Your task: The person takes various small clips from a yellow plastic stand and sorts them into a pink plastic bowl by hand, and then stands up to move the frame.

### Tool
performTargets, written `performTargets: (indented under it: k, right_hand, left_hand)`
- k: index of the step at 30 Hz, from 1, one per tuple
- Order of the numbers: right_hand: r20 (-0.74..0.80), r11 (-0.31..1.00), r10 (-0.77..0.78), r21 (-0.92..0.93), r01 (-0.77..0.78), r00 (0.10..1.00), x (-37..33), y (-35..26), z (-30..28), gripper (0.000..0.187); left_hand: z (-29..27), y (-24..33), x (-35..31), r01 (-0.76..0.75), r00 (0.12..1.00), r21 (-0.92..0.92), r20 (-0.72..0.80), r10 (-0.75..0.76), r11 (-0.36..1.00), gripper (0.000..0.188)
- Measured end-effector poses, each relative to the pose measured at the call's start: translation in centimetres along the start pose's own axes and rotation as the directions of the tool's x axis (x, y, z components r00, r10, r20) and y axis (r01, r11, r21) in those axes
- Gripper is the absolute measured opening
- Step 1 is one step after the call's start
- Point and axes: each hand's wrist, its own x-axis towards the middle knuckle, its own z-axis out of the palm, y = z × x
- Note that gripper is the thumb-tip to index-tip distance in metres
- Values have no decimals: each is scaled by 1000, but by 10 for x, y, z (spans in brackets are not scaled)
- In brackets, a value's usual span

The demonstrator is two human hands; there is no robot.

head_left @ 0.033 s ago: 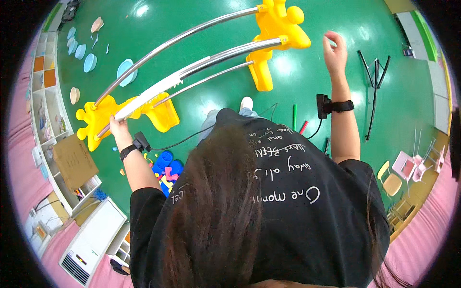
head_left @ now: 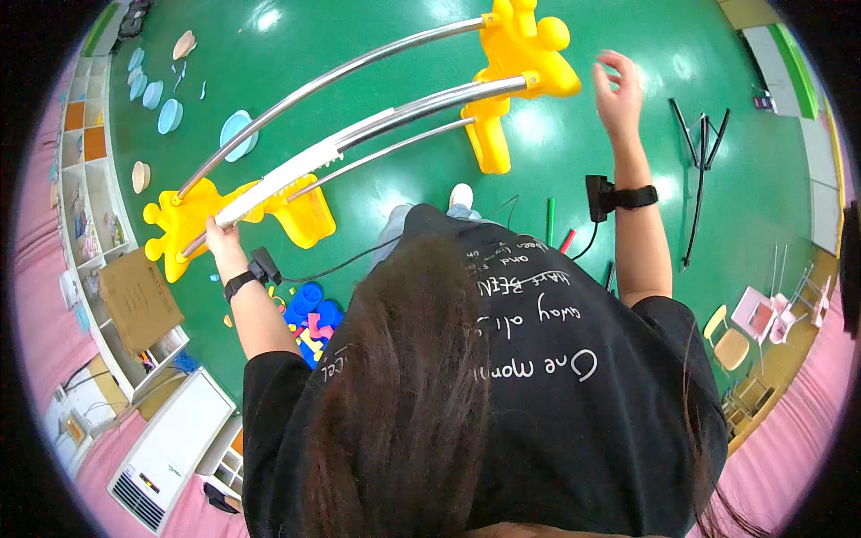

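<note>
A frame with yellow plastic end pieces (head_left: 529, 63) and curved silver metal bars (head_left: 345, 76) stretches across the floor before me. Along its middle bar lies a long white strip (head_left: 291, 172) with small white teeth on its lower edge. My left hand (head_left: 222, 237) is closed around the strip's left end, near the other yellow end piece (head_left: 184, 220). My right hand (head_left: 619, 94) is raised to the right of the frame, its fingers curved and apart, holding nothing. Each wrist carries a black strap with a small black device.
Blue basins (head_left: 238, 136) lie on the green floor beyond the frame. Colourful toy pieces (head_left: 312, 321) are by my left arm, and a black folding stand (head_left: 700, 170) is to the right. Thin cables (head_left: 336, 267) run from the wrist devices. Shelves (head_left: 85, 206) line the left.
My right hand has risen slightly and shifted a little left, with its fingers spreading more. My left hand stays on the white strip.
</note>
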Motion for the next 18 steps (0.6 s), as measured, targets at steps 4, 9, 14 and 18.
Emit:
performTargets:
  k: [4, 9, 14, 18]
  right_hand:
    - [103, 963, -248, -86, 257, 963, 32, -35, 38, 33]
    - [119, 993, 48, -114, -34, 992, 48, -21, 51, 42]
    - [356, 933, 358, -109, -342, 863, 60, -24, 69, 32]
    - [268, 916, 402, -97, -390, 876, 65, -13, 50, 26]
  left_hand:
    - [-23, 4, 7, -5, 1000, -76, -3, 5, 997, 31]
    - [7, -21, 13, -16, 999, -124, -41, 11, 992, 8]
    - [-67, 9, 9, 33, 999, -338, -3, -36, 941, 17]
    - [38, -4, -80, -571, 821, 568, 380, 426, 593, 37]
